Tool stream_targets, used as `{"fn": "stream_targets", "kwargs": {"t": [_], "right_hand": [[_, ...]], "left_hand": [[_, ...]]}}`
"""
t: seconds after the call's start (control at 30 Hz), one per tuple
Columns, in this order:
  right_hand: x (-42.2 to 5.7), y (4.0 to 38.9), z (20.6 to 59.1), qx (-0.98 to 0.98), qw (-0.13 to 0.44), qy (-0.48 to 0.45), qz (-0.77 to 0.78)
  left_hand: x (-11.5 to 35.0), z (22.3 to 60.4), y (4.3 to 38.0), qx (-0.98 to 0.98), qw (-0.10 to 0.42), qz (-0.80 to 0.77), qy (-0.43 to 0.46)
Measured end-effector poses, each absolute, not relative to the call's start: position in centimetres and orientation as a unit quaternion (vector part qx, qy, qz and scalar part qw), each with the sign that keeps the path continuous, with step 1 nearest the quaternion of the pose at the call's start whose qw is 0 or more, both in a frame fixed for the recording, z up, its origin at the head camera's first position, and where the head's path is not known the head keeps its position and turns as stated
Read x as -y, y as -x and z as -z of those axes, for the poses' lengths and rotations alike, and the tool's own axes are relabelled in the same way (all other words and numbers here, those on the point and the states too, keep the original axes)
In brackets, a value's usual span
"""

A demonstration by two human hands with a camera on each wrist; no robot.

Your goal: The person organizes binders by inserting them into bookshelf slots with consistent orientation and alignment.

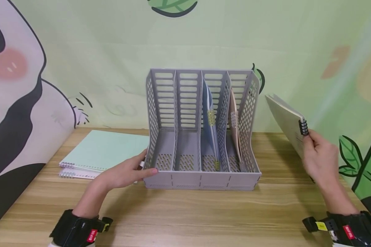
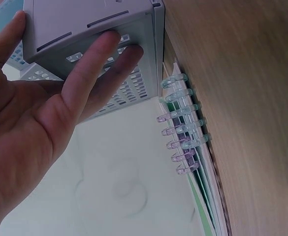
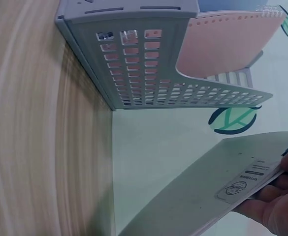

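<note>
My left hand (image 1: 123,173) rests at the front left corner of a grey four-slot file organizer (image 1: 204,180). In the left wrist view its fingers lie fairly straight along the perforated side wall. My right hand (image 1: 321,157) pinches a pale-covered spiral notebook (image 1: 285,125) near its black coil, holding it above the table to the right of the organizer. A printed label (image 3: 237,184) shows on its cover in the right wrist view. A blue notebook (image 1: 207,116) stands in the third slot from the left, and a pink notebook (image 1: 233,123) in the rightmost slot.
Mint-green spiral notebooks (image 1: 108,149) lie stacked on the wooden table (image 1: 185,219) left of the organizer, their clear and purplish coils (image 2: 183,120) facing the left wrist camera. Behind the table hangs a printed green backdrop (image 1: 105,61) with a panda figure on the left.
</note>
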State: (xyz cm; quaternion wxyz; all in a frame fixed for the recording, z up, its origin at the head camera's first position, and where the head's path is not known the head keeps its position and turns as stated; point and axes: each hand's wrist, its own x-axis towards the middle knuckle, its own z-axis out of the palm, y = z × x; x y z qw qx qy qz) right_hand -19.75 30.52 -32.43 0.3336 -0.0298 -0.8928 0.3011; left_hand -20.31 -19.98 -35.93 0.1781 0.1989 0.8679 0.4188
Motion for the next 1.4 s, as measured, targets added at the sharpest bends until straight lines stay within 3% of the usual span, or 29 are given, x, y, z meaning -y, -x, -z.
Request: {"fn": "stream_targets", "kwargs": {"t": [0.67, 1.4], "right_hand": [[-31.2, 20.1, 31.4, 0.814, 0.390, 0.096, -0.420], [-32.2, 19.4, 32.2, 0.838, 0.395, 0.136, -0.351]], "left_hand": [[20.1, 35.9, 20.3, -0.866, 0.179, -0.422, -0.199], [20.0, 36.0, 20.3, -0.860, 0.181, -0.430, -0.207]]}}
